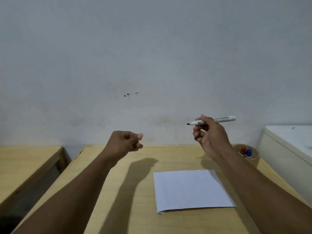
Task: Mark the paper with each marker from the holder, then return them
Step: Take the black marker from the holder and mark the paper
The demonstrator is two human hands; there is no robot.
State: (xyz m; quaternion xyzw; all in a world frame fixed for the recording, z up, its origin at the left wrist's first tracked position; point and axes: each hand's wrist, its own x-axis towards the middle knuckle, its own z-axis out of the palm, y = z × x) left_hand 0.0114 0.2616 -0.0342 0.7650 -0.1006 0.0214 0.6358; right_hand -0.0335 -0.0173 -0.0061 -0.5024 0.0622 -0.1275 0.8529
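A blank white sheet of paper (192,190) lies flat on the wooden table (135,191), right of centre. My right hand (211,137) is raised above the table's far edge and holds a white marker (219,120) level, its uncapped black tip pointing left. My left hand (126,141) hovers to the left at about the same height, fingers curled closed; I cannot tell whether it hides the cap. At the table's far right corner a round holder (253,156) contains a red-capped marker (243,150) and a blue-capped marker (248,152).
A white wall (152,65) rises right behind the table. A white cabinet or appliance (290,149) stands against the table's right side, next to the holder. A second wooden table (25,162) stands to the left, across a dark gap.
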